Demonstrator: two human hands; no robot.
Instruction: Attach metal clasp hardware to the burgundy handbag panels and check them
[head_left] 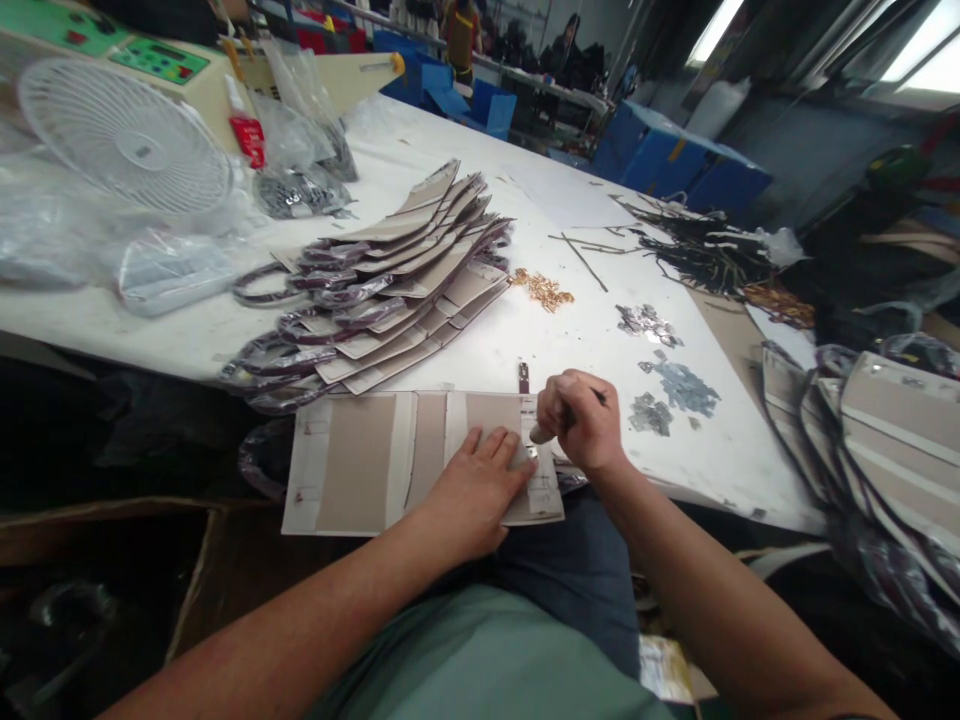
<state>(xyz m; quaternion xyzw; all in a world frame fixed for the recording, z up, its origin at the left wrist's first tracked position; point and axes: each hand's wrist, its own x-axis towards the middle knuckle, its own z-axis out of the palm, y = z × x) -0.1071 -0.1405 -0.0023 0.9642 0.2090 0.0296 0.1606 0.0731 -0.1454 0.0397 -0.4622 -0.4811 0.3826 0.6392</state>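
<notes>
A flat bag panel [360, 465] with beige and white sections lies at the table's front edge. My left hand [484, 480] rests on it, fingers spread and lying flat. Its fingertips are close to small metal pieces at the panel's right end. Over that same end, my right hand [581, 412] is closed around a small dark tool [599, 397], mostly hidden by the fingers; its kind I cannot make out. Just beyond the panel lies a short dark strap tab with a metal fitting [523, 376].
Stacked bag panels with wrapped handles [420, 290] lie behind to the left. Gold-coloured small parts [546, 290] and flat metal plates [684, 387] are spread right of them. More panels [900, 420] hang at the right. A white fan [127, 135] stands back left.
</notes>
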